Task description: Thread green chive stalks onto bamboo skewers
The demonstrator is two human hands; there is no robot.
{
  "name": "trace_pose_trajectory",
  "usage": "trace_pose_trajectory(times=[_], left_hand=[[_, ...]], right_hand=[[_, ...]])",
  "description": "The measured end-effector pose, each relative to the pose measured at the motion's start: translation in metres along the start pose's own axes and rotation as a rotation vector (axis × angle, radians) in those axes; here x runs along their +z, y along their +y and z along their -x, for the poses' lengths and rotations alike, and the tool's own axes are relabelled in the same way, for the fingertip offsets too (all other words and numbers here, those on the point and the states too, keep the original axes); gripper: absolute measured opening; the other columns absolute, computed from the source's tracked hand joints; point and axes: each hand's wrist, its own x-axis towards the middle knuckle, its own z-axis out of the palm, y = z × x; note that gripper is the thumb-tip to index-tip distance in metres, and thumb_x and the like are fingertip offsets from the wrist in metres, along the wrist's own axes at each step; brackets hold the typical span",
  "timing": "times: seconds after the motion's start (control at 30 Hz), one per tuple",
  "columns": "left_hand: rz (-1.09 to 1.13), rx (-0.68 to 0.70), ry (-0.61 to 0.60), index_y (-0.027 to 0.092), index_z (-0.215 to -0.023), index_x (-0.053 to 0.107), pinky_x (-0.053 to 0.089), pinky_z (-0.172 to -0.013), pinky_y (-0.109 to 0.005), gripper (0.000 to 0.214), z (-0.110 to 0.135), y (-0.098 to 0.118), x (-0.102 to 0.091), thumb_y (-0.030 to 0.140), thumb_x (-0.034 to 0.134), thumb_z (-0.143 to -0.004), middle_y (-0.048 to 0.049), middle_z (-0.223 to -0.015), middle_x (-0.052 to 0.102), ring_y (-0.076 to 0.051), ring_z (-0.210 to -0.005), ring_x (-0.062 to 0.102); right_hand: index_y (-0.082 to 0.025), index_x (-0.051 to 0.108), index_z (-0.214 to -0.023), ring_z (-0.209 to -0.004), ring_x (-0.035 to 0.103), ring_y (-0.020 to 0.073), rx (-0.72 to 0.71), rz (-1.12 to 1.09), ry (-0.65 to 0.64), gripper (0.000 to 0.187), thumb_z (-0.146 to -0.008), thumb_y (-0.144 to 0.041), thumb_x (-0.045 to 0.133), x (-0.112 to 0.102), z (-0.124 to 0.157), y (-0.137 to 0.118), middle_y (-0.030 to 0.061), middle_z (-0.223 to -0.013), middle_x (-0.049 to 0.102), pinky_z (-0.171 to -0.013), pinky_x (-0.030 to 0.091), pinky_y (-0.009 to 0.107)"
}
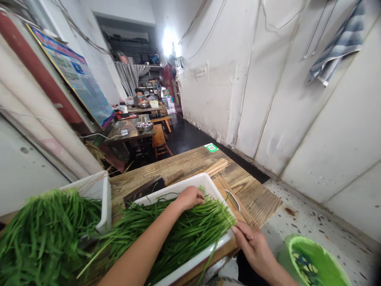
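Long green garlic chives [178, 226] fill a white plastic tray [214, 187] on the wooden table, their pale cut ends towards the right. My left hand [192, 197] reaches across the tray with its fingers curled down onto the chives near the cut ends; its fingertips are partly hidden. At the tray's right corner, my right hand [251, 240] pinches at the stalk ends between thumb and fingers. Whether a thin skewer is in that pinch too, I cannot tell.
A second white tray [105, 198] heaped with chives stands on the left. Behind my tray lies a cleaver [145, 191]. Bamboo skewers [217, 167] lie on the table [256, 198]. A green bucket [321, 254] stands on the floor at right. Benches [159, 137] and tables stand farther back.
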Motion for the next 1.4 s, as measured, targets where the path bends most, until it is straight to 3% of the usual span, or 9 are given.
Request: trace_pose_trajectory(times=[0.1, 0.43, 0.67, 0.8, 0.97, 1.4], left_hand=[[0.056, -0.033, 0.080, 0.018, -0.070, 0.075, 0.033, -0.055, -0.023, 0.023, -0.001, -0.003, 0.004, 0.035, 0.059, -0.068, -0.0008, -0.061, 0.067, -0.016, -0.059, 0.056], [0.083, -0.074, 0.102, 0.017, -0.084, 0.075, 0.038, -0.064, -0.026, 0.025, -0.002, -0.004, 0.005, 0.022, 0.059, -0.066, -0.0025, -0.070, 0.069, -0.018, -0.066, 0.059], [0.196, 0.027, 0.319, 0.019, -0.081, 0.075, 0.043, -0.080, -0.028, 0.021, 0.006, 0.016, -0.012, 0.028, 0.057, -0.073, -0.0053, -0.088, 0.073, -0.021, -0.086, 0.063], [0.406, -0.020, 0.283, 0.018, -0.089, 0.074, 0.045, -0.083, -0.029, 0.025, 0.017, 0.035, -0.013, 0.029, 0.060, -0.071, -0.0042, -0.094, 0.073, -0.022, -0.089, 0.065], [0.518, -0.034, 0.270, 0.017, -0.085, 0.075, 0.045, -0.085, -0.031, 0.023, 0.027, 0.056, -0.011, 0.028, 0.062, -0.070, -0.0038, -0.092, 0.074, -0.022, -0.089, 0.065], [0.580, -0.025, 0.269, 0.014, -0.082, 0.074, 0.047, -0.077, -0.030, 0.024, 0.029, 0.058, -0.010, 0.030, 0.060, -0.072, -0.0057, -0.080, 0.074, -0.021, -0.080, 0.066]], right_hand=[[-0.020, 0.046, -0.065, -0.051, 0.042, 0.0133, 0.013, 0.000, 0.016, 0.032, -0.094, -0.031, 0.038, 0.001, -0.001, 0.002, -0.0027, -0.056, 0.041, -0.050, 0.034, 0.023], [-0.021, 0.038, -0.062, -0.052, 0.036, 0.0118, 0.075, -0.068, 0.038, 0.033, -0.093, -0.032, 0.039, 0.003, -0.006, 0.001, -0.0041, -0.057, 0.033, -0.048, 0.032, 0.022], [-0.021, 0.035, -0.062, -0.050, 0.032, 0.0115, 0.178, -0.158, 0.026, 0.036, -0.092, -0.040, 0.039, 0.002, -0.014, -0.002, -0.0047, -0.056, 0.028, -0.045, 0.028, 0.022], [-0.020, 0.039, -0.062, -0.051, 0.033, 0.0116, 0.173, -0.151, 0.029, 0.034, -0.092, -0.037, 0.041, 0.001, -0.022, -0.008, -0.0042, -0.056, 0.029, -0.045, 0.028, 0.021], [-0.020, 0.041, -0.064, -0.051, 0.033, 0.0116, 0.189, -0.157, 0.020, 0.032, -0.092, -0.036, 0.041, 0.001, -0.027, -0.010, -0.0042, -0.057, 0.029, -0.046, 0.029, 0.021], [-0.020, 0.039, -0.063, -0.050, 0.033, 0.0112, 0.187, -0.162, 0.039, 0.033, -0.091, -0.036, 0.041, 0.004, -0.023, -0.009, -0.0043, -0.056, 0.030, -0.045, 0.029, 0.021]])
